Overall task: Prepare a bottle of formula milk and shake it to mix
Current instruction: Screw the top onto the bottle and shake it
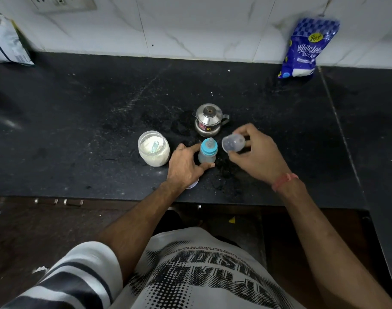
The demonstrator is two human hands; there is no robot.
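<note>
The dark bench [101,121] is carrying everything. An open jar [154,148] is sitting at the left, holding white powder with a scoop sunk in it. A lidded steel pot [209,119] is standing behind, contents hidden. The left hand [186,166] is wrapping the baby bottle [208,150], probably steadying it upright; its blue teat ring is on. The right hand [255,150] is pinching the clear cap [233,142] beside the bottle.

Single head view, looking steeply down, close over black counter [79,130]
</note>
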